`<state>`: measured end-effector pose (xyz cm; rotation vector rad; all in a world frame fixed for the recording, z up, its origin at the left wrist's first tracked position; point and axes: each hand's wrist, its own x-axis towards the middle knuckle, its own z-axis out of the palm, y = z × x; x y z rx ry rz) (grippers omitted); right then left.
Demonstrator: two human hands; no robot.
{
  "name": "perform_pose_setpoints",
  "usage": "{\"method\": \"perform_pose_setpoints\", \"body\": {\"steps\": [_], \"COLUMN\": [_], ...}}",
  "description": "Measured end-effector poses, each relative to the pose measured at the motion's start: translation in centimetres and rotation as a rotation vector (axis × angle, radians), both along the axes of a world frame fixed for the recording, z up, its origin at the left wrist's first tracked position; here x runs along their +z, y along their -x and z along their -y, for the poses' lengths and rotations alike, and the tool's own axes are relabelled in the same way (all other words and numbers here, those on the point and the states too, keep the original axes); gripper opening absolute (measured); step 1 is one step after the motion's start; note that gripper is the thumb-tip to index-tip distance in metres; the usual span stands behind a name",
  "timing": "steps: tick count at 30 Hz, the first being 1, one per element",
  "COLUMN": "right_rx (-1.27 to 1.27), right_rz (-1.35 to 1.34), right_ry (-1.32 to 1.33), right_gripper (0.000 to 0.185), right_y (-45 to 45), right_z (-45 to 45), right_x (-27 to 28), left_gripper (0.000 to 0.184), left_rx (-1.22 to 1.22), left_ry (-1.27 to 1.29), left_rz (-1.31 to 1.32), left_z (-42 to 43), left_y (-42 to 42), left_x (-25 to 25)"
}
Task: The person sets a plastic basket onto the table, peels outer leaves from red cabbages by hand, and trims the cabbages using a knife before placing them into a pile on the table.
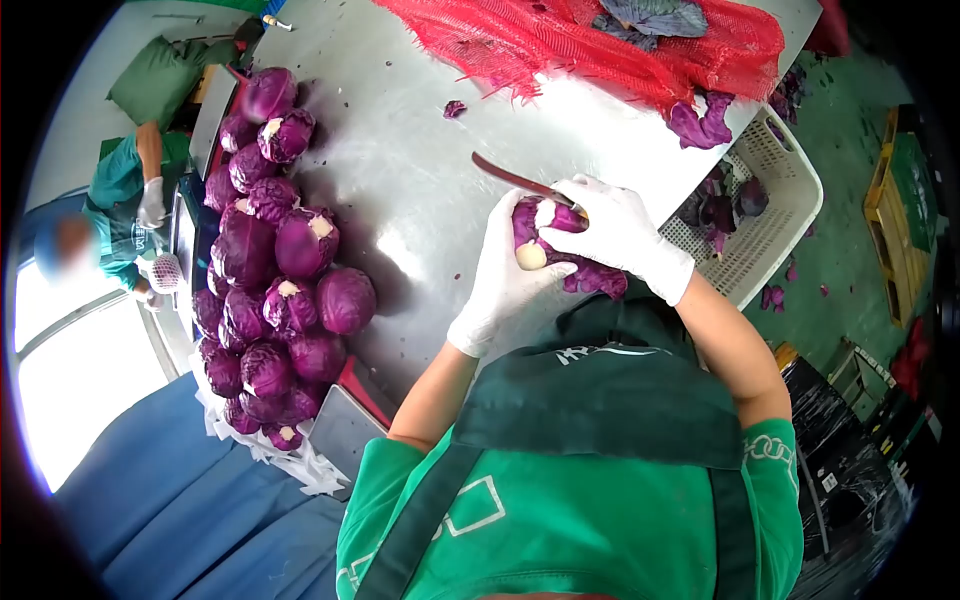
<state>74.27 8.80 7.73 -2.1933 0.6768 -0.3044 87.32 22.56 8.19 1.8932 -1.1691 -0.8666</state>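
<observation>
In front of my apron, a red cabbage (524,222) with pale cut spots rests in my left hand (490,278), whose fingers and thumb curve around its left side. Loose purple leaves (598,281) hang from its lower right. My right hand (622,236), also in a white glove, is closed on a knife (508,176) and presses against the cabbage's right side. The knife's long, slightly curved dark blade points to the upper left over the cabbage. Its handle is mostly hidden by my fingers.
Several red cabbages (243,248) are heaped along the metal table's (420,150) left edge. Red mesh netting (560,48) lies at the far side. Right of the table stands a white perforated crate (790,215) with leaves inside. A co-worker (125,200) is at the far left.
</observation>
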Motion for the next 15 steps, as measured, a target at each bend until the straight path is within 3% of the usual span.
{"method": "perform_pose_setpoints", "body": {"steps": [3, 5, 7, 8, 10, 13, 15], "right_rx": [-0.143, -0.297, -0.391, -0.430, -0.459, 0.002, 0.144], "right_rz": [-0.001, -0.022, -0.159, -0.177, -0.278, 0.143, 0.029], "right_ry": [0.036, -0.073, -0.168, -0.020, 0.231, 0.125, -0.335], "right_gripper": [0.038, 0.035, 0.046, 0.053, 0.065, 0.063, 0.058], "right_y": [0.6, 0.9, 2.5, 3.6, 3.9, 2.1, 0.6], "right_z": [0.5, 1.8, 4.7, 6.4, 6.5, 3.6, 1.5], "right_x": [-1.2, -3.3, -5.1, -7.0, -4.7, 0.5, 1.2], "left_gripper": [0.103, 0.100, 0.098, 0.098, 0.098, 0.099, 0.100], "left_rx": [0.014, 0.048, 0.086, 0.030, 0.050, 0.057, -0.042], "left_ry": [0.025, -0.039, -0.049, 0.049, 0.036, -0.027, -0.003], "left_rz": [-0.067, -0.018, -0.242, -0.171, -0.148, -0.139, -0.171], "left_z": [-0.5, -0.8, -1.0, -1.3, -1.2, -0.5, 0.1], "left_y": [-0.6, -0.8, -1.1, -1.2, -1.0, -0.7, -1.0], "left_x": [-0.5, -0.4, -0.6, -1.5, -1.3, -0.4, 0.2]}}
